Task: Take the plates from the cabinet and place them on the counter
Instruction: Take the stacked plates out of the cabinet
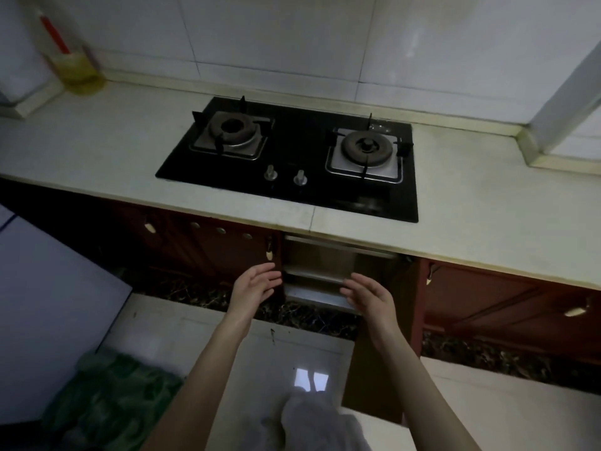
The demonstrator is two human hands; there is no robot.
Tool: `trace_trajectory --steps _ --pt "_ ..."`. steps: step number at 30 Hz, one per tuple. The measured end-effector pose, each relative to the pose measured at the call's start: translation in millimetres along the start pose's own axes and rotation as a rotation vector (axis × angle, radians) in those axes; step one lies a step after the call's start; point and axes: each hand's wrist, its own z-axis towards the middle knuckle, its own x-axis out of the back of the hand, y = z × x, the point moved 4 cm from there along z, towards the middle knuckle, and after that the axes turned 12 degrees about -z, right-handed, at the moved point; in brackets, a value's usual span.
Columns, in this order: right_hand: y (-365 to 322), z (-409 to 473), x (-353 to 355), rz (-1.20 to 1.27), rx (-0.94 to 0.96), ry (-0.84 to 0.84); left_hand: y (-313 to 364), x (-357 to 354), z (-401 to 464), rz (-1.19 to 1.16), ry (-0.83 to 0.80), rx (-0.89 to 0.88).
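Both bare forearms are being held out forward and downward toward the open cabinet (328,271) under the counter (107,151); the left hand (257,284) is being kept just at the left edge of the opening, palm turned inward to the right, its fingers (266,271) spread loosely and slightly curled, nothing being gripped; the right hand (370,296) is being held in front of the lower right part of the opening, palm turned inward to the left, its fingers (353,289) likewise parted and gently bent, nothing being held; the two palms are being faced toward each other with a gap between them. The cabinet door (377,353) is being left swung out to the right, beside the right forearm; inside the opening, metal shelves or rails (312,276) are being shown, dim and pale; plates cannot be made out there, the interior being too dark to tell. The counter is being seen bare along its front strip, with a black two-burner gas hob (292,157) set into it directly above the opening; a bottle of yellow liquid with a red handle (73,66) is being seen blurred at the far left corner against the tiled wall (276,37). Below, a glossy pale floor (201,336) is being shown, with a green patterned cloth (107,395) at the lower left.
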Motion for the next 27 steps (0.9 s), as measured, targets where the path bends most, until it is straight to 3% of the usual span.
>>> trace_trajectory --steps 7,15,23,27 --pt "7 33 1 -0.008 -0.026 0.013 -18 2 34 -0.074 0.042 0.031" --pt "55 93 -16 0.042 0.003 0.179 -51 -12 112 -0.141 -0.046 0.008" --pt "129 188 -26 0.129 0.224 0.383 -124 -26 206 -0.254 -0.137 -0.286" --pt "147 231 -22 0.274 0.388 0.322 -147 -41 241 -0.401 -0.211 -0.424"
